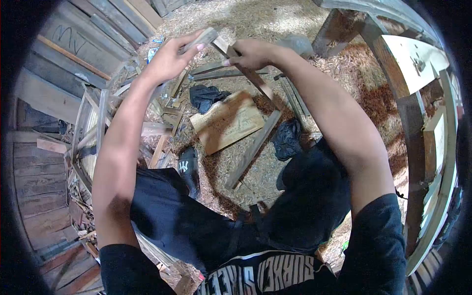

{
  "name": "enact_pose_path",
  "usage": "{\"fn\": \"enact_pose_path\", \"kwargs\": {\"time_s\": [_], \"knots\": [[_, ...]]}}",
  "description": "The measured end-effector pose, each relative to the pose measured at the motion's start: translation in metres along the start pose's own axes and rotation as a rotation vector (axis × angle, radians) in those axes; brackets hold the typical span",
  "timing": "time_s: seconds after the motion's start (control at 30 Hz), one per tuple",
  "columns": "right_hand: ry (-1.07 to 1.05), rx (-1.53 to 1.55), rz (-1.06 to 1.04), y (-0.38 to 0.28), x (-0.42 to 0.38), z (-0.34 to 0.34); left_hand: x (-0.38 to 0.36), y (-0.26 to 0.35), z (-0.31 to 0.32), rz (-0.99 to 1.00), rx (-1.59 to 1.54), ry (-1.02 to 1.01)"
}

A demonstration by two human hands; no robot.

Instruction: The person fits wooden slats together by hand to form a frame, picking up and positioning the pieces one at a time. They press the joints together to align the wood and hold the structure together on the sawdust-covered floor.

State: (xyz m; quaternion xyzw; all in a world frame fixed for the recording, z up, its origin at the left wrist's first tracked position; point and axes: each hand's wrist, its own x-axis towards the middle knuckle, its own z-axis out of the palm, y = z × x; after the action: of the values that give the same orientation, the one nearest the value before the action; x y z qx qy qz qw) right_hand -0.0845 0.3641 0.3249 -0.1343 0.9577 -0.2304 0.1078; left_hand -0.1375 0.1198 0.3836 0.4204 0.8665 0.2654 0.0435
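A wooden frame [255,80] made of joined narrow strips is held up in front of me. My left hand [169,58] grips the end of one short strip near the top corner, with the thumb along it. Just right of that corner, my right hand [250,53] is closed around the adjoining strip. From there the frame runs down to the right, bends, and a longer leg slants back toward my knees. Below it a light board [226,123] lies on the ground, with sawdust on its surface.
Black plastic bags [287,139] lie near the board. Wood offcuts [158,150] are piled at left, beside plank walls [39,182]. A timber structure [415,132] stands close on my right. My black sandal [188,169] rests on ground strewn with shavings.
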Motion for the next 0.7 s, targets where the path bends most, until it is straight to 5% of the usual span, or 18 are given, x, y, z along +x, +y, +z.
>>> {"fn": "enact_pose_path", "kwargs": {"time_s": [0.1, 0.3, 0.7], "knots": [[-0.065, 0.065, -0.007, 0.005, 0.013, 0.007, -0.002, 0.007, -0.004, -0.237, -0.032, -0.088], [-0.093, 0.073, -0.063, 0.013, 0.025, 0.013, -0.004, 0.01, -0.002, -0.374, -0.079, -0.132], [-0.031, 0.023, -0.109, 0.016, 0.03, 0.018, -0.007, -0.015, 0.01, -0.324, -0.256, -0.136]]}}
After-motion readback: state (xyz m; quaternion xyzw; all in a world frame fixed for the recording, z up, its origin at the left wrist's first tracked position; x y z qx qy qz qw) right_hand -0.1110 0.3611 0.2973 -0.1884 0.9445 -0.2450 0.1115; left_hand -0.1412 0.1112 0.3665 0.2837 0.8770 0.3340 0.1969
